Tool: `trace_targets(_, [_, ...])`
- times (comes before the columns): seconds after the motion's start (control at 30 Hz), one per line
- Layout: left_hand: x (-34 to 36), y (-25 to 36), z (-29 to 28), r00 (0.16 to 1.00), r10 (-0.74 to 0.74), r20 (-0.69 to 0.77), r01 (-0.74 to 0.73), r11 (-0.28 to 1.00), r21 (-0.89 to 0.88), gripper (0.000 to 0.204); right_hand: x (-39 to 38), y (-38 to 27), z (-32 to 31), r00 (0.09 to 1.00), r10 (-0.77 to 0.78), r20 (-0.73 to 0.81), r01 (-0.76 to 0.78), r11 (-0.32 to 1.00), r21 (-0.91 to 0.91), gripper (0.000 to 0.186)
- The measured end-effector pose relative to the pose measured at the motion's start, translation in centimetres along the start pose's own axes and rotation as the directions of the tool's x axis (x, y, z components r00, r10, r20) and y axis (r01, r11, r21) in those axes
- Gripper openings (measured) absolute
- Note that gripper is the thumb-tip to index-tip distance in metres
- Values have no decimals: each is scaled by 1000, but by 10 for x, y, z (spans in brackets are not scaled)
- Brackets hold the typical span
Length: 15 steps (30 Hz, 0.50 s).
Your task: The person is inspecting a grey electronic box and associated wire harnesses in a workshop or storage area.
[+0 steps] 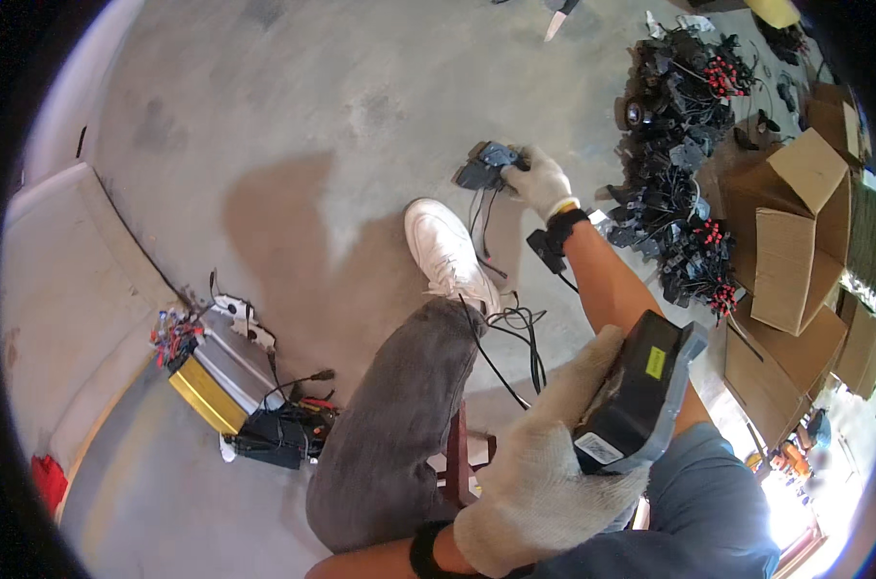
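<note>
My left hand point(554, 463), in a cream knit glove, is wrapped round a black box-shaped device point(631, 396). That device has a grey rim, a yellow sticker and a white label. Farther out, my gloved right hand point(542, 181) reaches down to the floor, its fingers closed on the edge of a dark grey boxy device point(499, 154). This one lies against a similar black piece point(476, 176), and thin cables trail from them toward my white shoe point(447, 246). Under my right wrist is a small black block point(546, 251) with a cord.
Right of my right arm, a long heap of black devices with cables and red tips point(674, 164) lies beside open cardboard boxes point(795, 241). A black cable point(529, 333) loops near my knee. At left are a yellow-and-silver case point(211, 386) and a black adapter-like pile point(278, 434).
</note>
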<state>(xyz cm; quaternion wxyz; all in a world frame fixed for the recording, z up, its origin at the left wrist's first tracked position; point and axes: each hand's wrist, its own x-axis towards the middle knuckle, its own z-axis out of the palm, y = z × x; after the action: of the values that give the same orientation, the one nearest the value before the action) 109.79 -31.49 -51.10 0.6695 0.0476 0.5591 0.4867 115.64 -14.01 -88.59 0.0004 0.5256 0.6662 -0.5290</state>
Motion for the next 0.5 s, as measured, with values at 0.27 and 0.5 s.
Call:
trace_targets(0.27, [2,-13,25,989,141,-43,-135,984,117,82,-59,26,-35,974,218,-64,-208,969,135,44])
trace_targets(0.5, [9,-27,58,996,47,73,-48,999,18,81,-107,62,-67,860,-356,-367,171,877,-449,35])
